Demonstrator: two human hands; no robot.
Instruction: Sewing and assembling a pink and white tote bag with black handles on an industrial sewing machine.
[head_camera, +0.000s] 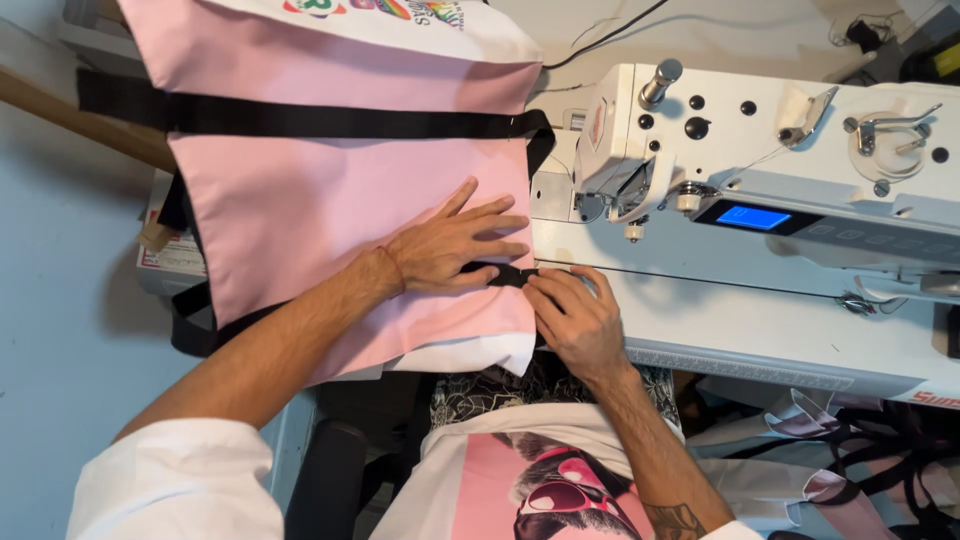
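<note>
The black strap (505, 274) vanishes under both hands, its end perhaps tucked beneath.

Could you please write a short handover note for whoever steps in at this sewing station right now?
Left hand: flat, fingers spread, pressing the pink fabric bag panel.
Right hand: pinching the black webbing strap at the panel's edge, beside the white sewing machine.
Done: another black strap lies across the panel's upper part; whether stitched, cannot tell.
Left: the strap end is not yet under the needle.

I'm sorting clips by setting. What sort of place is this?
Probably a sewing workshop: a white industrial sewing machine with a small blue display, and both hands pressing a pink fabric bag with black straps on its table.
</note>
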